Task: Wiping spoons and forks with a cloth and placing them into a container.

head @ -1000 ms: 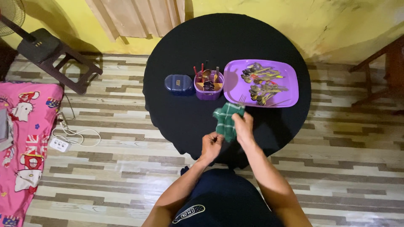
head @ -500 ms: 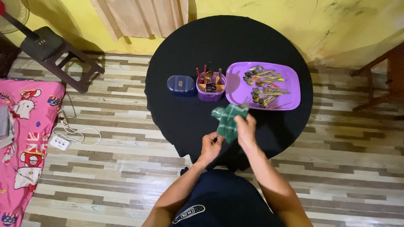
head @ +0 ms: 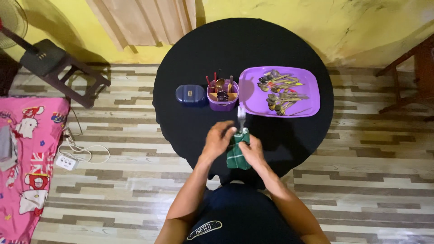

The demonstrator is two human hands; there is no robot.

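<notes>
Gripping fork [head: 241,116] and cloth [head: 237,153], both hands closed

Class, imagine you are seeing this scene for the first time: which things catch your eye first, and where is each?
At the near edge of the round black table, the left hand and right hand hold a fork upright in a green checked cloth. Behind them a purple tray holds heaped spoons, beside a purple cutlery holder.

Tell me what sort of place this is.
Probably a room in a home: a round black table on striped floor, a pink cartoon-print bedcover at the left, and a purple tray of spoons.
</notes>
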